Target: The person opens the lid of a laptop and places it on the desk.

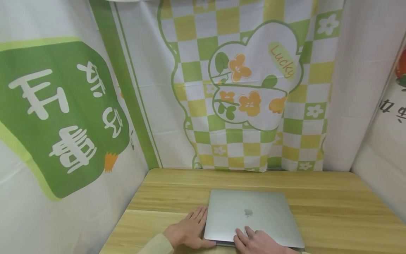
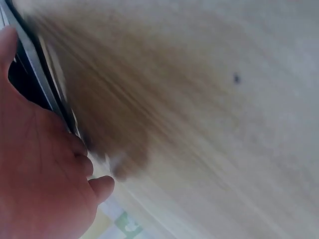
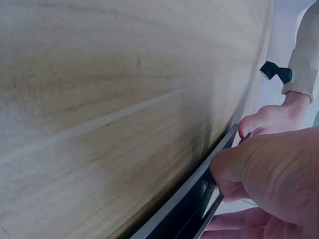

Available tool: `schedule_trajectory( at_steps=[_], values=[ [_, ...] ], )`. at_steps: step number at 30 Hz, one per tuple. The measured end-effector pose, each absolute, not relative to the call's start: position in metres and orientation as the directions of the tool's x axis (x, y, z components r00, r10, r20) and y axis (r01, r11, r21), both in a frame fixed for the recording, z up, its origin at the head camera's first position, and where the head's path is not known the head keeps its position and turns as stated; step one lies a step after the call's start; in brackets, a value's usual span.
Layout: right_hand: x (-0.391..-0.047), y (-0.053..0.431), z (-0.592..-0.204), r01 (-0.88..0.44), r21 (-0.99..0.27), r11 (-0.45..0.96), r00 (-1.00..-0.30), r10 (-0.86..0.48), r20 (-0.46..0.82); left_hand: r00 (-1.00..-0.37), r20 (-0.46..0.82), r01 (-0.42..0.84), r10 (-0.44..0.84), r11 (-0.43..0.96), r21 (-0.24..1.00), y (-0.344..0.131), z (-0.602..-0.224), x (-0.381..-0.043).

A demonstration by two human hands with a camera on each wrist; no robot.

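A silver laptop (image 1: 253, 215) with a dark apple mark on its lid lies on the wooden table. A narrow dark gap shows between lid and base along its front edge. My left hand (image 1: 190, 229) rests at the laptop's left side, its fingers stretched along the edge and the thumb at the front left corner. At the front edge, my right hand (image 1: 258, 241) pinches the lid, with fingertips on top and the thumb by the gap. The right wrist view shows this gap beside the thumb (image 3: 229, 169). In the left wrist view, the laptop's edge (image 2: 40, 64) runs past the left palm.
The wooden table (image 1: 171, 188) extends around the laptop. A checkered cloth (image 1: 203, 130) with flowers hangs behind it. White printed cloth (image 1: 28, 218) covers the left side, and another white cloth (image 1: 383, 151) hangs at the right. A dark object (image 3: 275, 72) sits at the left sleeve.
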State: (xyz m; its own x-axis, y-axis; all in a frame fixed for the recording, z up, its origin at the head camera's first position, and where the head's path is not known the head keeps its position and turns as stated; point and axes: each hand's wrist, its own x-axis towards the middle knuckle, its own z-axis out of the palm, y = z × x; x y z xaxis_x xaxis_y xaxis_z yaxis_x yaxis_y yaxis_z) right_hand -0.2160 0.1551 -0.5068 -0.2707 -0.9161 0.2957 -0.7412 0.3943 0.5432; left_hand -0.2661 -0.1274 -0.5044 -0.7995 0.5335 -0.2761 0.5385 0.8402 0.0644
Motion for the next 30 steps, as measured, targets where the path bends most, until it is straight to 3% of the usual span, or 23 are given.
schedule_trajectory(
  at_steps=[12,18,26,30],
  values=[
    [-0.217,0.157,-0.512,-0.776,0.462,0.43,-0.297,-0.894,0.335,-0.8,-0.24,0.57,0.551,0.822,-0.013,-0.126,-0.502,-0.267],
    [-0.223,0.171,-0.516,-0.819,0.408,0.404,-0.326,-0.912,0.25,-0.799,-0.21,0.58,0.563,0.814,-0.026,-0.125,-0.502,-0.265],
    [-0.232,0.192,-0.518,-0.844,0.431,0.319,-0.238,-0.943,0.232,-0.797,-0.207,0.584,0.567,0.812,-0.024,-0.126,-0.503,-0.265],
    [-0.23,0.194,-0.517,-0.84,0.447,0.306,-0.235,-0.949,0.209,-0.79,-0.207,0.592,0.577,0.805,-0.018,-0.127,-0.503,-0.266]
  ],
)
